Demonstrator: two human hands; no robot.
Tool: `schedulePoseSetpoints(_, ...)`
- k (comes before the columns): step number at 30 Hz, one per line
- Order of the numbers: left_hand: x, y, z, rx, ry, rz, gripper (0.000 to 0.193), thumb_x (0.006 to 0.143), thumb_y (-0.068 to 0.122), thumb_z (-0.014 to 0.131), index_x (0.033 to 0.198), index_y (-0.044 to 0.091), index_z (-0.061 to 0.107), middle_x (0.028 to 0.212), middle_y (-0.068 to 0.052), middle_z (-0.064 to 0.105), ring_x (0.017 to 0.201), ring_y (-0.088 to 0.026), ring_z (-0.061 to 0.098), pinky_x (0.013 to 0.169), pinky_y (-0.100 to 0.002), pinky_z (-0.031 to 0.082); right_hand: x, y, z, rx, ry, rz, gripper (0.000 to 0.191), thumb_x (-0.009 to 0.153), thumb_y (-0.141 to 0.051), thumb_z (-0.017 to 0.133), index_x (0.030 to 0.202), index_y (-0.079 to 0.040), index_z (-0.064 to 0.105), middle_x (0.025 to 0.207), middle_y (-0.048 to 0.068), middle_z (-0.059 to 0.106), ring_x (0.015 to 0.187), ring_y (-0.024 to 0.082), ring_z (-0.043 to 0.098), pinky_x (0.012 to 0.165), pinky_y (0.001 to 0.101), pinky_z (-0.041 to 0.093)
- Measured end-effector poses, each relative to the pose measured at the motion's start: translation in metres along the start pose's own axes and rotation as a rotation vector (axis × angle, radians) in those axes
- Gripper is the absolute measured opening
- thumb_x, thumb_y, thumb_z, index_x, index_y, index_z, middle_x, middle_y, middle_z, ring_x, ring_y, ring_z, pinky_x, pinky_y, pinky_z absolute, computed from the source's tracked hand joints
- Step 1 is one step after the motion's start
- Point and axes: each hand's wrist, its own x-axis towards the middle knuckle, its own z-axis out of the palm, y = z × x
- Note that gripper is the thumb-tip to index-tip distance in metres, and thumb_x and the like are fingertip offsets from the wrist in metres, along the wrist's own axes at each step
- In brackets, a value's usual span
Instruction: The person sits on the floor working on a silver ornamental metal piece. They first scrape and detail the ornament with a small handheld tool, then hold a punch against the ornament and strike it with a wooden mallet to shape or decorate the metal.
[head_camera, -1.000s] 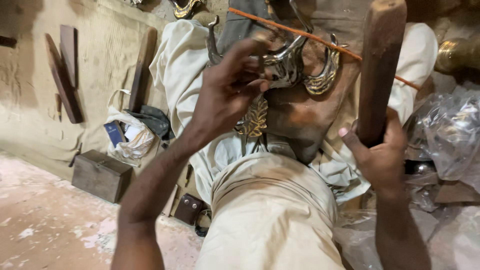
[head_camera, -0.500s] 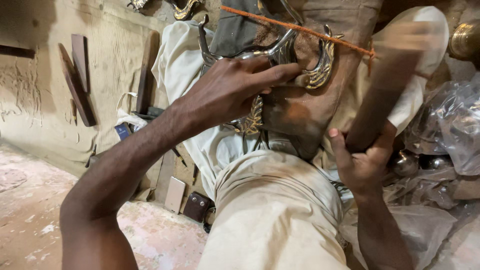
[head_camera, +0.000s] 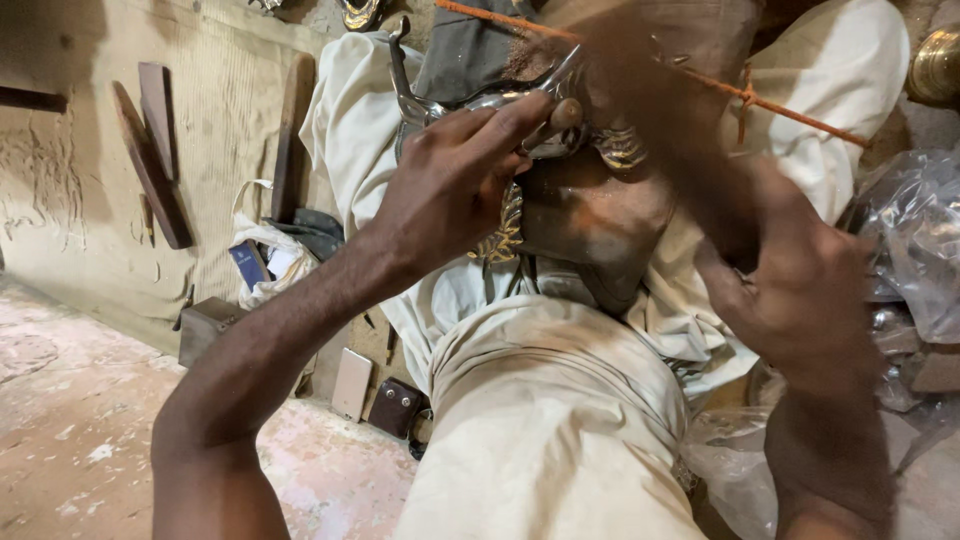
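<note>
My left hand (head_camera: 455, 190) grips a curved silver metal piece (head_camera: 480, 105) and presses it down on a dark, worn wooden block (head_camera: 600, 215) in front of my lap. My right hand (head_camera: 800, 290) is closed around a thick wooden mallet (head_camera: 660, 100), which is motion-blurred and tilted toward the metal piece. An ornate brass casting (head_camera: 505, 230) lies against the block just below my left hand. My cream-coloured trousers (head_camera: 560, 420) fill the lower middle of the view.
A thin orange rod (head_camera: 780, 105) crosses above the block. Clear plastic bags (head_camera: 915, 240) lie at the right. Wooden slats (head_camera: 150, 160) lean on the mud wall at left. A white bag (head_camera: 265, 265), a small box (head_camera: 205, 325) and a brown pouch (head_camera: 395, 405) sit on the floor.
The mallet has swung from upright at the right down toward the metal piece and is now blurred. My left hand keeps its hold on the metal piece over the block.
</note>
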Motion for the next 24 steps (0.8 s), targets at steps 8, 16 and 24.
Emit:
schedulePoseSetpoints(8, 0.009, 0.002, 0.004, -0.075, -0.086, -0.138, 0.068, 0.094, -0.009, 0.065, 0.153, 0.018, 0.043, 0.111, -0.013, 0.073, 0.089, -0.027, 0.075, 0.072, -0.037, 0.064, -0.007, 0.002, -0.007, -0.092, -0.03, -0.019, 0.069, 0.079, -0.003, 0.082, 0.141, -0.001, 0.053, 0.107, 0.025, 0.073, 0.087, 0.036, 0.074, 0.073, 0.0448, 0.059)
schedulePoseSetpoints(16, 0.011, 0.008, -0.006, 0.009, -0.067, -0.007, 0.068, 0.091, -0.007, 0.069, 0.151, 0.016, 0.048, 0.114, -0.016, 0.071, 0.096, -0.034, 0.073, 0.075, -0.043, 0.062, -0.03, 0.01, 0.02, 0.433, 0.055, 0.316, 0.061, 0.095, -0.015, 0.082, 0.146, -0.004, 0.05, 0.095, 0.02, 0.068, 0.082, 0.025, 0.067, 0.079, 0.036, 0.056)
schedulePoseSetpoints(24, 0.023, 0.009, -0.006, -0.011, -0.085, 0.039, 0.075, 0.083, -0.01, 0.067, 0.151, 0.016, 0.048, 0.119, -0.015, 0.074, 0.1, -0.033, 0.074, 0.077, -0.044, 0.061, -0.041, 0.014, 0.02, 0.158, -0.034, 0.204, 0.066, 0.095, -0.019, 0.081, 0.151, -0.004, 0.05, 0.112, 0.024, 0.071, 0.102, 0.031, 0.072, 0.088, 0.041, 0.057)
